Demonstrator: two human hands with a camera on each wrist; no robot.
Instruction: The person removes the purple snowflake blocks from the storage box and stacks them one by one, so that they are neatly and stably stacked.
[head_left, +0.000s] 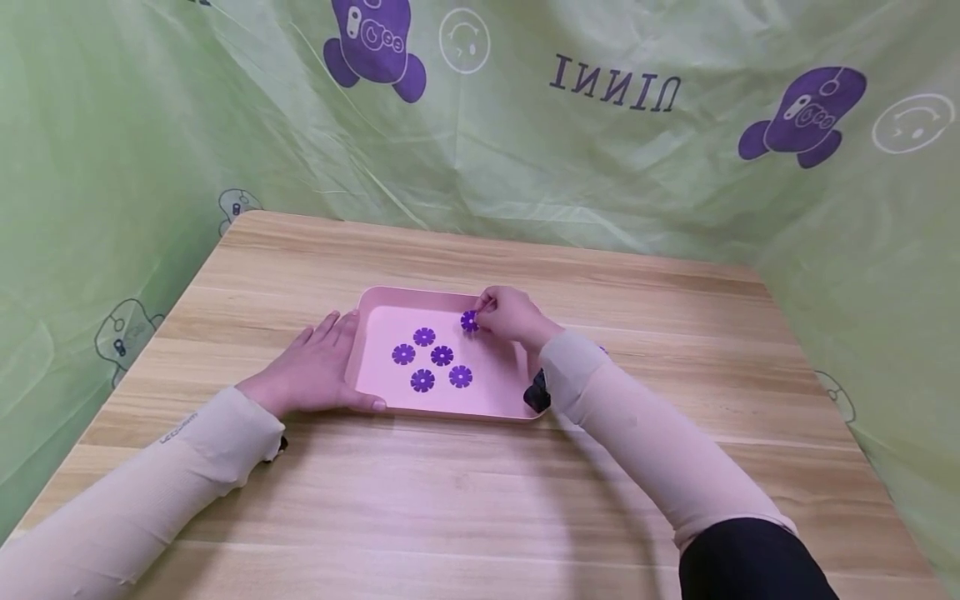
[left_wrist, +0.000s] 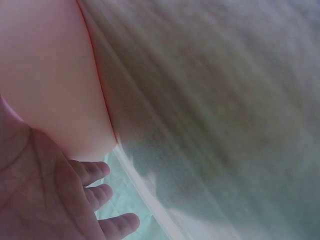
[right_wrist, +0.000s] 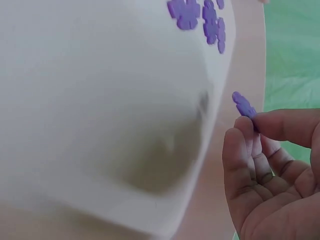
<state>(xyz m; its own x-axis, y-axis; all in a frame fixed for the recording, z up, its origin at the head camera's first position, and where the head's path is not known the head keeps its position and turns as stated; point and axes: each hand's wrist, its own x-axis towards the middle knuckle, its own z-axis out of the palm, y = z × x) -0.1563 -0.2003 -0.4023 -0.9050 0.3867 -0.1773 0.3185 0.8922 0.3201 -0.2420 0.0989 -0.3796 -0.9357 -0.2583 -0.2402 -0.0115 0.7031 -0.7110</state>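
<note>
Five purple discs (head_left: 442,356) down in the pink tray (head_left: 491,398), sixth one (head_left: 468,322) pinched in the right hand (head_left: 515,317), left hand (head_left: 318,372) spread wide against the tray, can't tell how many are left.

The right sleeve (head_left: 645,433) hides part of the pink tray (head_left: 487,398); the left wrist view blurs the tabletop (left_wrist: 200,95)

On my head feed I see a pale wood-grain bench (head_left: 420,500) closed in at the far, left and right sides by green sheeting (head_left: 510,167), creased and faintly glossy where light catches it. Across the far side I make out purple cartoon figures (head_left: 371,50), white smiley outlines (head_left: 464,41) and mirrored purple lettering (head_left: 615,85); dark-outlined figures (head_left: 123,337) show beside the bench's left edge.
</note>
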